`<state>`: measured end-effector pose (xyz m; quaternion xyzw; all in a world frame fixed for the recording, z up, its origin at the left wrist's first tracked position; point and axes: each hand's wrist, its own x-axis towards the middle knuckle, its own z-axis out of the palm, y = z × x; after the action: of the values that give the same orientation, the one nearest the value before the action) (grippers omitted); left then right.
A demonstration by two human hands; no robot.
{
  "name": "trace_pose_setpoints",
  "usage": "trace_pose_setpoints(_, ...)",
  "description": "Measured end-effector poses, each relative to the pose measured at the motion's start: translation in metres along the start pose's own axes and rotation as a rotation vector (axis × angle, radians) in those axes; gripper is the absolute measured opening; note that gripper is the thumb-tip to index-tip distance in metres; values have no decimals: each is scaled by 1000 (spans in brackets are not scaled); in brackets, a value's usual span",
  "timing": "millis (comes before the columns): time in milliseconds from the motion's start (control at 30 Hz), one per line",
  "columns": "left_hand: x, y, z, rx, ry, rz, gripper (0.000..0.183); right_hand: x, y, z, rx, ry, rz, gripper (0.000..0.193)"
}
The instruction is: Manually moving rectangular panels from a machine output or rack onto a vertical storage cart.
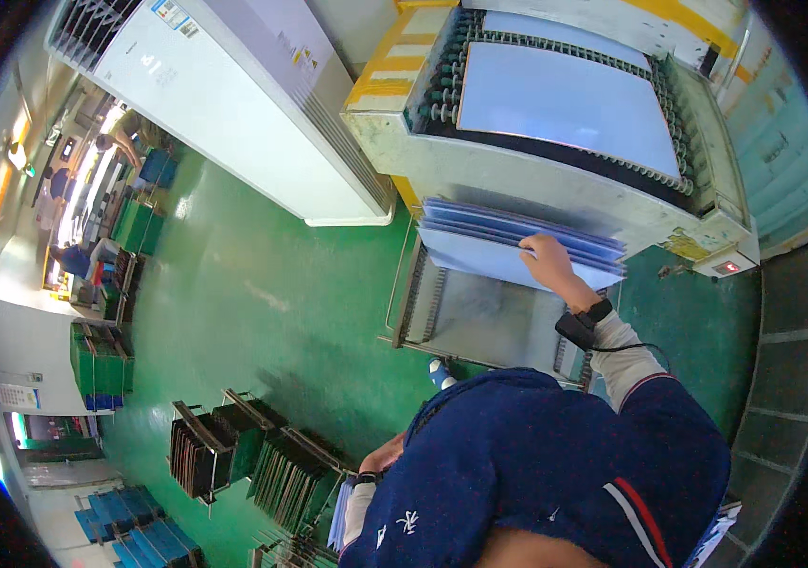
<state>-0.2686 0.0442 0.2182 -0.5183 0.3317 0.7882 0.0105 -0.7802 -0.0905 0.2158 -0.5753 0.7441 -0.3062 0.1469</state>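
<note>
My right hand point(550, 263) reaches forward, its fingers curled over the top edge of the front bluish-white panel point(465, 254). Several similar thin panels point(517, 220) stand close behind it, tilted, in a metal rack cart point(411, 293). A black device with a cable is strapped to my right wrist. Low at my left side, my left hand point(383, 454) is partly covered by my dark blue shirt, and its fingers cannot be made out. Beside that wrist, pale blue sheets point(338, 516) stand at the end of a rack.
Beyond the cart stands a roller conveyor machine point(555, 161), with a large pale panel point(565, 99) lying on its rollers. A tall white cabinet unit point(252, 114) is left of it. Racks of dark boards point(285, 483) stand at lower left. People point(129, 133) work far left.
</note>
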Motion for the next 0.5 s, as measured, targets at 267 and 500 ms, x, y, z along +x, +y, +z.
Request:
trace_pose_setpoints(267,-7,3,-5,-28,16,34,82,-27,-22,13,-274,22,-99,28)
trace_pose_setpoints(500,-19,8,-9,-52,54,93,83,-36,-38,18,-256,19,-86,31)
